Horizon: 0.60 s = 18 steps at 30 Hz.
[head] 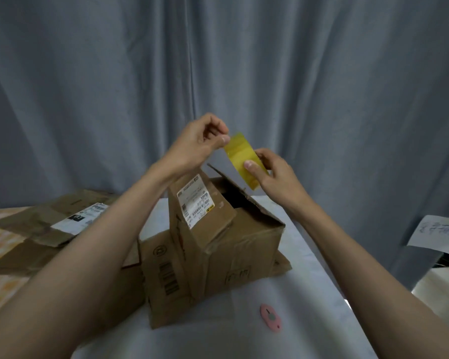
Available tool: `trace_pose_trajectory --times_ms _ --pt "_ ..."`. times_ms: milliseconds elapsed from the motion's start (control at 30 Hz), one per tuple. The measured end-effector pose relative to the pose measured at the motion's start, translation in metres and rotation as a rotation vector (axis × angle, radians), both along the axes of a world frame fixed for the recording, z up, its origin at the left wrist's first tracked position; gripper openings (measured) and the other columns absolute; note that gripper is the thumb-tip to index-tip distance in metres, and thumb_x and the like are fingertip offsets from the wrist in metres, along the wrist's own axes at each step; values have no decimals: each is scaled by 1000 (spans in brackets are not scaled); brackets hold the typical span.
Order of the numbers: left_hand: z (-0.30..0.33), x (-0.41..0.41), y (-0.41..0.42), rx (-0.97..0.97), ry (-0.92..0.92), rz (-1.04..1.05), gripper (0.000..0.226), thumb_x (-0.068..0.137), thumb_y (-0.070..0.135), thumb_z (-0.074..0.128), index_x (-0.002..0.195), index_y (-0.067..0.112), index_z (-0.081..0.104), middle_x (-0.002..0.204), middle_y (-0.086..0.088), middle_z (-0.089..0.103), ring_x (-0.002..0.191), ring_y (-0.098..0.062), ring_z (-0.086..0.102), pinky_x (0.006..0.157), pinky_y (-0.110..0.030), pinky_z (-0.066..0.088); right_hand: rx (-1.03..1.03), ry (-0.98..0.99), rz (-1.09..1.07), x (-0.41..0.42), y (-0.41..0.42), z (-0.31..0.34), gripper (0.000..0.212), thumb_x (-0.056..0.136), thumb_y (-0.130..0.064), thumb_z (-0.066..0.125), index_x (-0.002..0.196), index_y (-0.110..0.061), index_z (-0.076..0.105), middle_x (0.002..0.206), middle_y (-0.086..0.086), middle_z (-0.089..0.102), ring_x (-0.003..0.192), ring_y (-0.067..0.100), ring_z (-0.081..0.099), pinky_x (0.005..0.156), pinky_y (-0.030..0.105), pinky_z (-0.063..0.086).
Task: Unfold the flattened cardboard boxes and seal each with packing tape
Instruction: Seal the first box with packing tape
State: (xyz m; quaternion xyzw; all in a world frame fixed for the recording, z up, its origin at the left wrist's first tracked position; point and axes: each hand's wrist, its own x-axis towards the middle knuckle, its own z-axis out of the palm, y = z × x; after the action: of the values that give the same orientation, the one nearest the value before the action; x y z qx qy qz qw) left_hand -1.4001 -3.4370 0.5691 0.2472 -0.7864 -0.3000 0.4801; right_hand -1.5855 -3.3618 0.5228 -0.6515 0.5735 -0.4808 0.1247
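An unfolded cardboard box point(233, 244) stands on the white table point(218, 332), its top flaps up and its opening dark. One flap carries a white shipping label point(196, 203). Above the box, my right hand point(272, 174) grips a yellow roll of packing tape point(244, 158), thumb on its side. My left hand point(200, 143) pinches the roll's upper edge, where the tape end seems to be, between thumb and finger. Both hands are raised clear of the box.
Flattened cardboard boxes point(44, 224) lie stacked at the left on a yellow patterned cloth. A small pink cutter point(270, 318) lies on the table in front of the box. A sheet of paper point(438, 234) hangs at the right. A grey curtain fills the background.
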Motion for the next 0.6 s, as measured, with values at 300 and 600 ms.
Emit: trace_pose_trajectory --times_ms 300,600 --pt "30 33 -33 40 30 74 22 92 -5 61 85 14 56 73 -7 60 59 -5 62 66 -21 54 146 -242 122 44 -13 42 37 101 -51 45 102 -18 62 92 -4 66 83 10 64 76 25 53" --pt "-34 19 -57 187 -163 190 18 93 7 64 85 20 55 72 2 59 63 -6 58 54 -14 41 363 -175 22 38 -23 3 61 97 -61 42 121 -9 61 113 11 68 102 24 67 97 44 54"
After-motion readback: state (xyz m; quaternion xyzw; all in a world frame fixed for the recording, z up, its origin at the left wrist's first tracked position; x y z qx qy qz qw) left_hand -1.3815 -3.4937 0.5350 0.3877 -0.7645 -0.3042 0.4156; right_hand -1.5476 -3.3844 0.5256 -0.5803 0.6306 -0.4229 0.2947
